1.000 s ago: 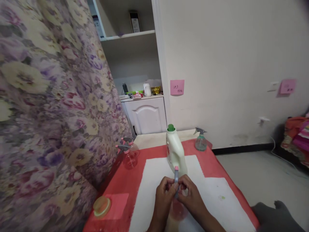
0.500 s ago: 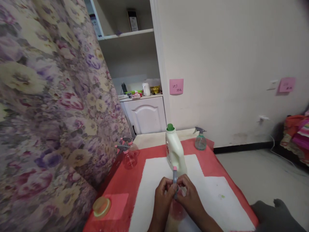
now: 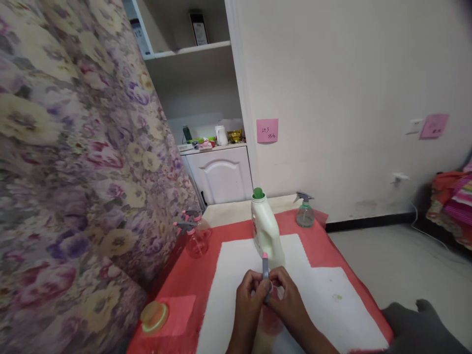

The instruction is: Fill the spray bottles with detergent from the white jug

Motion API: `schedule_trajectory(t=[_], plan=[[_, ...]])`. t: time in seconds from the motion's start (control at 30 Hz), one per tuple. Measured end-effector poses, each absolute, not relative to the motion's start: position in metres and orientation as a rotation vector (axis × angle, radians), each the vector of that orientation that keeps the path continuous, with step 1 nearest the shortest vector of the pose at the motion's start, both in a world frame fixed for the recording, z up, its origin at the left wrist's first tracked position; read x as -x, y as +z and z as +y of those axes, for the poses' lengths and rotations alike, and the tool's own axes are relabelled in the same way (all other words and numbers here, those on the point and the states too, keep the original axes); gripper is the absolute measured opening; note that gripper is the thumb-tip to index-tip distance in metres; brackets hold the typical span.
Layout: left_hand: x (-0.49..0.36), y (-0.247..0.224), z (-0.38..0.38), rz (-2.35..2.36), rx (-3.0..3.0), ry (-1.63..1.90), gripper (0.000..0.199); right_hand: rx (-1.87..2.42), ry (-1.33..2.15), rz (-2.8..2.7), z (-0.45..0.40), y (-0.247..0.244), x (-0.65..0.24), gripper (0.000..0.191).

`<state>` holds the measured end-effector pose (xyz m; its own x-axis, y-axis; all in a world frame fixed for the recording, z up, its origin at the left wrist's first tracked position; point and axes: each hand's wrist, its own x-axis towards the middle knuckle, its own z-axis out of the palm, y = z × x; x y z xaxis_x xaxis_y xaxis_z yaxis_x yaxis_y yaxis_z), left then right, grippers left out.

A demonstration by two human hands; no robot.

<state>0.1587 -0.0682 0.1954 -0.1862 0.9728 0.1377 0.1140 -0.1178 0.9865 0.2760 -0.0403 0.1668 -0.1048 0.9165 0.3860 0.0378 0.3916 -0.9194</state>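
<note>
A pink clear spray bottle stands upright near the front of the table, its grey spray head with a pink tip pointing away from me. My left hand pinches the spray head from the left, thumb at its neck. From the right, the fingers of my right hand are closed on the same head and neck. My hands partly cover the bottle's upper body. Just behind it stands a pale green jug with a green piece in its mouth.
Two pink spray bottles stand at the left edge, a green one at the back right. A round yellowish lid or dish lies front left. White paper covers part of the red tablecloth. A floral curtain hangs close on the left.
The view has shifted slightly. Both hands keep their hold on the spray head, with barely any visible movement of the fingers. The other things stay in place.
</note>
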Motion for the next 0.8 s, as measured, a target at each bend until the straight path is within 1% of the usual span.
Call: schedule_trajectory(t=[0.13, 0.23, 0.33, 0.4, 0.57, 0.67, 0.73, 0.8], plan=[[-0.161, 0.200, -0.069, 1.364, -1.294, 1.402, 0.026, 0.726, 1.083, -1.603, -0.043, 0.173, -0.285, 0.012], [-0.161, 0.203, -0.071, 1.350, -1.298, 1.401, 0.025, 0.742, 1.069, -1.571, -0.041, 0.172, -0.284, 0.005], [-0.161, 0.203, -0.072, 1.355, -1.291, 1.399, 0.024, 0.890, 0.987, -1.483, -0.039, 0.168, -0.279, 0.016], [-0.161, 0.201, -0.072, 1.370, -1.282, 1.399, 0.025, 0.917, 0.985, -1.487, -0.040, 0.168, -0.279, 0.016], [-0.162, 0.203, -0.072, 1.339, -1.282, 1.386, 0.026, 0.661, 1.110, -1.611, -0.041, 0.172, -0.289, 0.015], [-0.162, 0.206, -0.074, 1.302, -1.293, 1.374, 0.026, 0.757, 1.067, -1.547, -0.040, 0.169, -0.286, 0.007], [-0.162, 0.206, -0.074, 1.318, -1.301, 1.372, 0.025, 0.852, 1.022, -1.497, -0.040, 0.167, -0.283, 0.012], [-0.161, 0.205, -0.074, 1.341, -1.307, 1.376, 0.025, 0.861, 1.025, -1.495, -0.041, 0.167, -0.282, 0.014]])
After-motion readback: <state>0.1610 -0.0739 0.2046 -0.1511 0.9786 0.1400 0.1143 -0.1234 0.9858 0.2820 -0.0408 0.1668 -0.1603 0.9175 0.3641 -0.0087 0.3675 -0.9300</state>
